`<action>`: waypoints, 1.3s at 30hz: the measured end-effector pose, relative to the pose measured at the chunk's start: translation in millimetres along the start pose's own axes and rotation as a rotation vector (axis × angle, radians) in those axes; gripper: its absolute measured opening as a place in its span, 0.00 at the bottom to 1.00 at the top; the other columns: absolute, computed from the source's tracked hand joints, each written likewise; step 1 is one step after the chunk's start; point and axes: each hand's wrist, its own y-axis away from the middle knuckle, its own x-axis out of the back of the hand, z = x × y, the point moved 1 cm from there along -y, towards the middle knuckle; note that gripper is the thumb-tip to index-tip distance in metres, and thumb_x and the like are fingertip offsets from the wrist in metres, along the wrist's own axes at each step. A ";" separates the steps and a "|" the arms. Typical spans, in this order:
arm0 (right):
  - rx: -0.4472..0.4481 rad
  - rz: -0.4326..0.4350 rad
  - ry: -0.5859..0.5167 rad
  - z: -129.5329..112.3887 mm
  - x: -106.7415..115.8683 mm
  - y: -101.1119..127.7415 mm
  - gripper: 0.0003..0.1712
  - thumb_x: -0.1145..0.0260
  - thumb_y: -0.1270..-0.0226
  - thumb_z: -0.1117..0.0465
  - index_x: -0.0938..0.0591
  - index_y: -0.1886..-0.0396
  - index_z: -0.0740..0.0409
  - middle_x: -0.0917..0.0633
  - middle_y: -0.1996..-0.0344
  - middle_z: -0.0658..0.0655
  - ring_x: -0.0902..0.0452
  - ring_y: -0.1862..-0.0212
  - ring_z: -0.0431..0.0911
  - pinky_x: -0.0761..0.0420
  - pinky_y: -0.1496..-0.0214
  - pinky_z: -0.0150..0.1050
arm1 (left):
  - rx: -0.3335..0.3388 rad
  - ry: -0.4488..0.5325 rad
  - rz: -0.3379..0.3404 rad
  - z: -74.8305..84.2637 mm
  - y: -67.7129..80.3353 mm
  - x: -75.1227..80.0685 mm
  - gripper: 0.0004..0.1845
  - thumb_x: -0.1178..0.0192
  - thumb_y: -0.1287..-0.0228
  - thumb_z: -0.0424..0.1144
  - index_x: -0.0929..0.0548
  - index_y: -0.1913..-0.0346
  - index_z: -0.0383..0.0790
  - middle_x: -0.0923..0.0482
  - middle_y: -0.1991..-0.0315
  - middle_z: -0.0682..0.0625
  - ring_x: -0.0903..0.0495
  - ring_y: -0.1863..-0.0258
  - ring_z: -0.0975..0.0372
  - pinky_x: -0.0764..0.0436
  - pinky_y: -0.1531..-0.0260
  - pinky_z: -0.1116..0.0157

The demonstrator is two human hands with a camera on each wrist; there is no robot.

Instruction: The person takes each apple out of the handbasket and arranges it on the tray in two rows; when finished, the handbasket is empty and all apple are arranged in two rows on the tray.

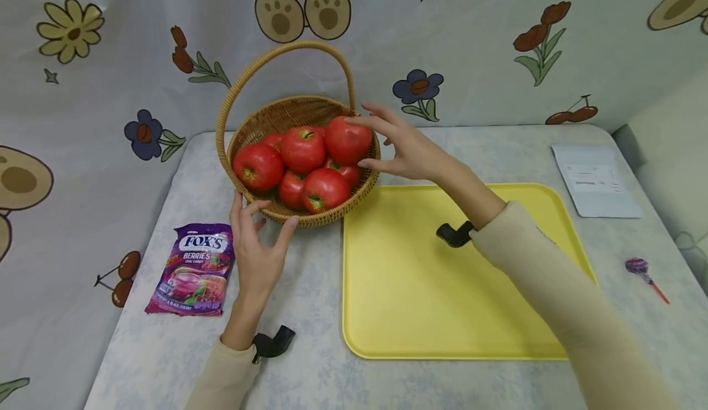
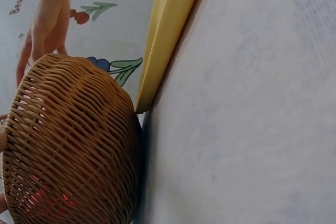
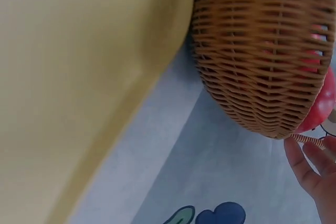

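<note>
Pale mottled tabletop (image 1: 310,311) lay under both hands. Nearest, beige L sleeve (image 1: 221,376) & R sleeve (image 1: 558,311) reached up to the wrists, w/ a small black mount (image 1: 273,342) at the L wrist & a 2nd black mount (image 1: 455,235) at the R wrist. Yellow tray (image 1: 420,299) sat flat b/w the 2 forearms, partly covered by the R one. Lollipop (image 1: 637,266), purple-wrapped w/ orange-red stick, lay well outside the R forearm. Purple FOX'S Berries candy bag (image 1: 193,268) lay just outside the L hand (image 1: 257,256); couldn't tell if they touched.

L hand was unclenched, thumb & fingers spread, tips at the near rim of the wicker basket (image 1: 282,118). Basket stood b/w the hands, just past the L fingertips, its side over or against the tray's far corner (couldn't tell which). It held red apples (image 1: 303,149), at least 7, heaped toward the R hand (image 1: 412,152). R hand was also loose, fingers apart, tips at the rim next to the foot of the arched handle (image 1: 310,45) & close to an apple; contact w/ that apple unclear.

Farther off, beyond the R forearm, lay a silver-grey packet (image 1: 597,176) w/ printed label. Farthest, past both hands, hung white cloth (image 1: 481,59) w/ flowers, cherries & bear feet.
</note>
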 end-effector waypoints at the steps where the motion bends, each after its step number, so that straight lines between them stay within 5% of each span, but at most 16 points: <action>1: 0.005 -0.003 0.008 1.0 0.7 -7.4 0.38 0.27 0.40 0.54 0.30 0.31 0.47 0.40 0.26 0.61 0.37 0.30 0.54 0.20 0.50 0.48 | -0.002 0.004 0.002 -0.6 -0.2 -0.3 0.27 0.28 0.43 0.42 0.27 0.45 0.36 0.51 0.23 0.45 0.46 0.25 0.55 0.22 0.45 0.48; 7: 0.003 -0.065 0.031 7.4 -2.7 -37.7 0.34 0.26 0.41 0.52 0.25 0.35 0.48 0.33 0.33 0.62 0.37 0.30 0.55 0.28 0.34 0.53 | 0.003 0.037 0.005 -3.9 0.8 -1.9 0.26 0.28 0.43 0.40 0.27 0.46 0.35 0.52 0.22 0.48 0.47 0.24 0.56 0.21 0.47 0.50; 15: -0.067 -0.163 -0.005 15.4 -8.3 -43.8 0.34 0.27 0.41 0.51 0.27 0.34 0.42 0.29 0.37 0.57 0.30 0.39 0.52 0.24 0.38 0.50 | -0.010 0.055 0.007 -5.9 1.3 -5.4 0.25 0.29 0.42 0.40 0.27 0.47 0.35 0.54 0.22 0.50 0.48 0.24 0.58 0.19 0.49 0.51; 39: 0.052 0.011 0.015 -2.6 -2.8 -34.0 0.32 0.24 0.44 0.53 0.22 0.39 0.43 0.27 0.39 0.56 0.33 0.37 0.50 0.22 0.41 0.49 | -0.006 0.051 0.004 -5.4 2.8 -3.4 0.24 0.29 0.41 0.40 0.27 0.48 0.35 0.54 0.22 0.47 0.47 0.24 0.55 0.19 0.51 0.50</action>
